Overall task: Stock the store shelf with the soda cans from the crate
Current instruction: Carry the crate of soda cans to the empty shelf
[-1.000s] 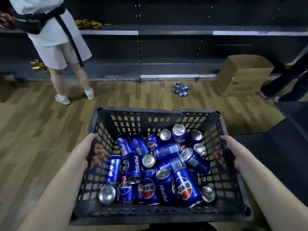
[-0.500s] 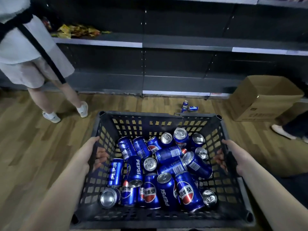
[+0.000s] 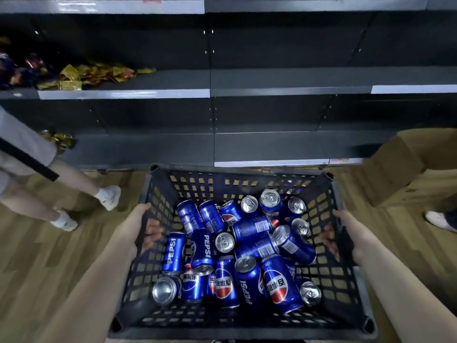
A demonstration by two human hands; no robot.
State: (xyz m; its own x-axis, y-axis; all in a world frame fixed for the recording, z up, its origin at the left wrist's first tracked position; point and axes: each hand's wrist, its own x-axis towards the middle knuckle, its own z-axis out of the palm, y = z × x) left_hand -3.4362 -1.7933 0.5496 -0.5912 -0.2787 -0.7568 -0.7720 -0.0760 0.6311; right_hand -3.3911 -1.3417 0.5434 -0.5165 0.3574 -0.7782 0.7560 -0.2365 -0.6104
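A black slotted plastic crate (image 3: 237,178) fills the lower middle of the head view, held off the floor. Several blue soda cans (image 3: 247,256) lie jumbled inside it, some on their sides, some upright. My left hand (image 3: 138,229) grips the crate's left wall, fingers curled through to the inside. My right hand (image 3: 346,229) grips the right wall the same way. The dark store shelf (image 3: 291,80) rises just beyond the crate, with bare boards on the right half.
Gold snack packets (image 3: 94,76) lie on the shelf's left part. Another person's legs (image 3: 69,194) stand at the left. A cardboard box (image 3: 418,167) sits on the wooden floor at the right, and a white shoe (image 3: 439,220) shows beside it.
I have carried the crate closer to the shelf, which now looms larger. The loose cans on the floor have passed out of sight behind the crate. Both hands keep their grip.
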